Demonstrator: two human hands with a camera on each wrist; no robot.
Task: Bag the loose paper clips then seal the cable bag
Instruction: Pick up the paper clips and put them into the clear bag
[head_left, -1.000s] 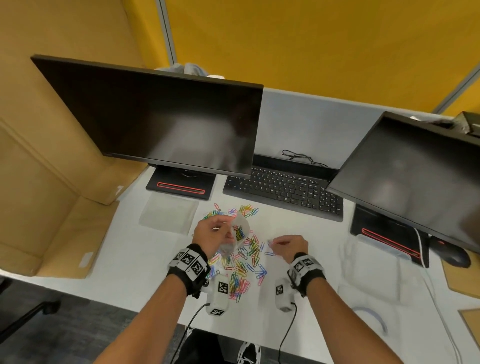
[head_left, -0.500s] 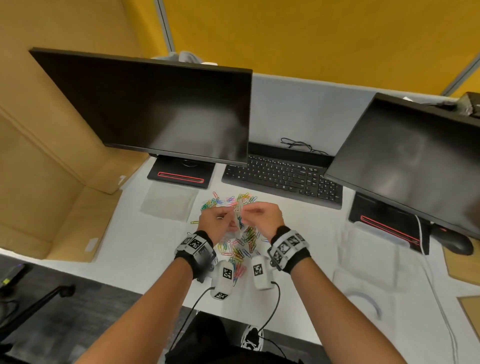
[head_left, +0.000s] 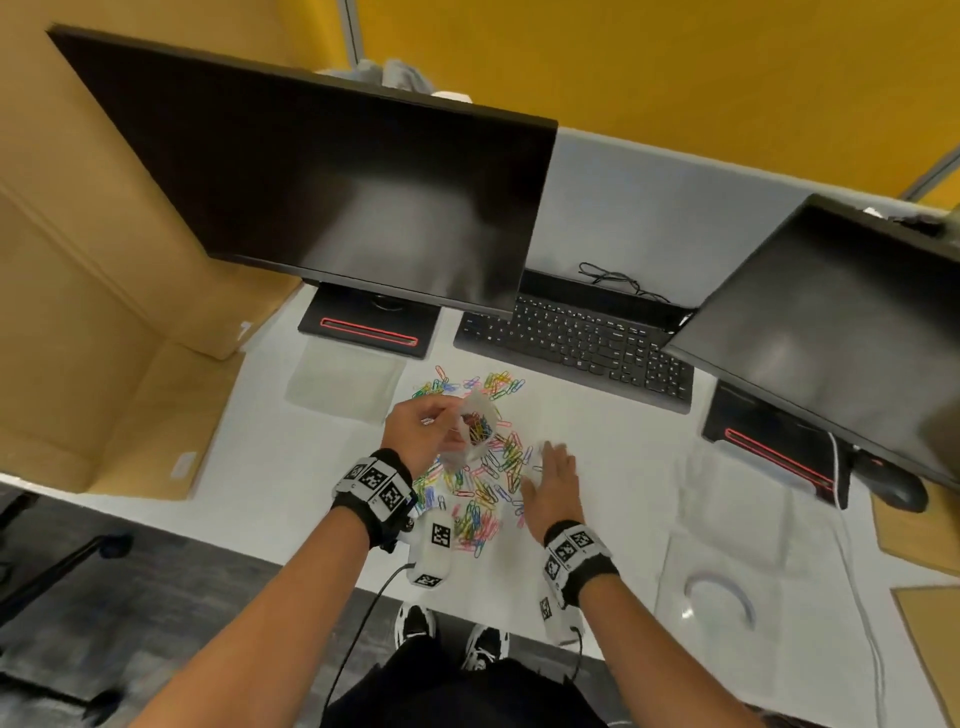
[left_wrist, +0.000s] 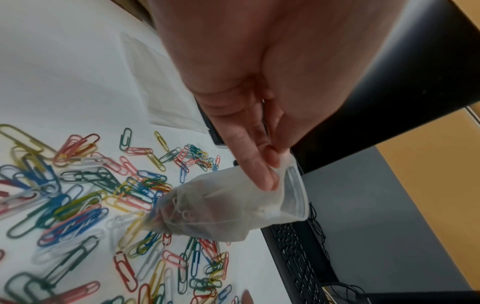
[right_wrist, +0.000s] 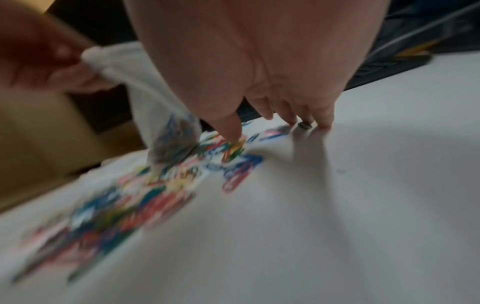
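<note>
My left hand (head_left: 423, 428) (left_wrist: 262, 164) pinches the mouth of a small clear zip bag (head_left: 470, 434) (left_wrist: 228, 207) (right_wrist: 161, 115), which hangs over the desk with several coloured clips inside. Loose coloured paper clips (head_left: 483, 488) (left_wrist: 85, 197) (right_wrist: 145, 185) lie scattered on the white desk (head_left: 597, 467) under and around the bag. My right hand (head_left: 553, 480) (right_wrist: 280, 121) is down at the right edge of the pile, fingers extended, fingertips touching the desk and clips. The right wrist view is blurred. A larger clear bag with a coiled white cable (head_left: 719, 597) lies at the front right.
Two dark monitors (head_left: 332, 192) (head_left: 841, 312) stand on red-striped bases, with a black keyboard (head_left: 576, 348) between them. A flat clear bag (head_left: 345, 387) lies at the left of the pile. Cardboard (head_left: 130, 415) sits at the left, a black mouse (head_left: 893, 486) at the right.
My right hand has left the bag's mouth and dropped down and right onto the desk beside the pile. The left hand still holds the bag up.
</note>
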